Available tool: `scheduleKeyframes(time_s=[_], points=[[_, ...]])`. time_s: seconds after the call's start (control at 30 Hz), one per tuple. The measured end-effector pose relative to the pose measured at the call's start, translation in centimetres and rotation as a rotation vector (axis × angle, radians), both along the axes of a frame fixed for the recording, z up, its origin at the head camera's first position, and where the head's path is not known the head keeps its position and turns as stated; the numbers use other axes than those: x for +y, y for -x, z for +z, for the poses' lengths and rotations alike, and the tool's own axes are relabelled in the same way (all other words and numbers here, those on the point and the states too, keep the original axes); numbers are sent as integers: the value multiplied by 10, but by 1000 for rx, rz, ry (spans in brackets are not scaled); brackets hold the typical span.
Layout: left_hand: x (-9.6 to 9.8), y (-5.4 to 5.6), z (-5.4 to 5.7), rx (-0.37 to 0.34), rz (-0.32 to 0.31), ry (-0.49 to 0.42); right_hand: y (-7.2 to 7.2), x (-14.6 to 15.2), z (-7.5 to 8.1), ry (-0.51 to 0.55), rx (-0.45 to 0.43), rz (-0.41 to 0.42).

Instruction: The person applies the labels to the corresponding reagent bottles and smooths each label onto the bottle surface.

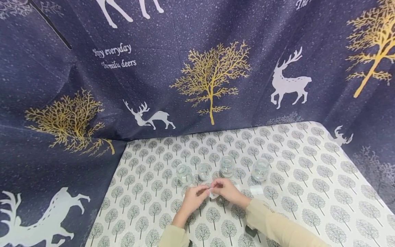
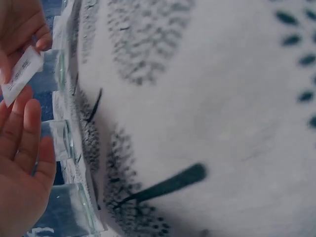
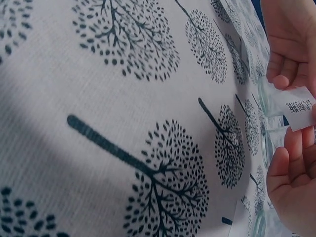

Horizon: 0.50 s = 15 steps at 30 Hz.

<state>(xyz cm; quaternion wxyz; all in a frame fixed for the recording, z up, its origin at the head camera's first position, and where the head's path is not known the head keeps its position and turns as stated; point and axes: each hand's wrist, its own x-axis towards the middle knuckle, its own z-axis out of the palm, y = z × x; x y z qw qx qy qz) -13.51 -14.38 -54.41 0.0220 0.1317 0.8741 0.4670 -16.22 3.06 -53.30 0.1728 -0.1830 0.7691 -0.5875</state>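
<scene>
On the table (image 1: pixel 145 202), just beyond my fingertips, four clear glass jars stand in a loose row. At the left end is a rounded jar (image 1: pixel 185 175) with a narrower neck; just beside it stands a smaller jar (image 1: pixel 203 172). Next along comes a taller jar (image 1: pixel 227 168), and at the right end a broad jar (image 1: pixel 260 171), set a little apart from the others. I see the printed trees through their glass, yet whether any of them holds liquid I cannot tell.

Nearer to me than the jars is a small white label (image 3: pixel 297 107), printed with dark characters and tilted above the cloth. My grip is narrow and doubled: my left hand (image 1: pixel 195 198) pinches the label from one side and my right hand (image 1: pixel 226 190) from the other, the fingertips almost meeting over it. A separate white slip (image 1: pixel 256 190) lies flat near my right sleeve (image 1: pixel 271 219), just in front of the broad jar.
</scene>
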Motion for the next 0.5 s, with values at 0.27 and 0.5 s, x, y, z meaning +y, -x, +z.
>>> scheduleKeyframes(time_s=[0.27,0.5], points=[[-4,7,7,-222,-23,-156,2,6,-2,-40,17,39],[-4,9,10,-354,-49,-281,1,7,0,-9,16,70]])
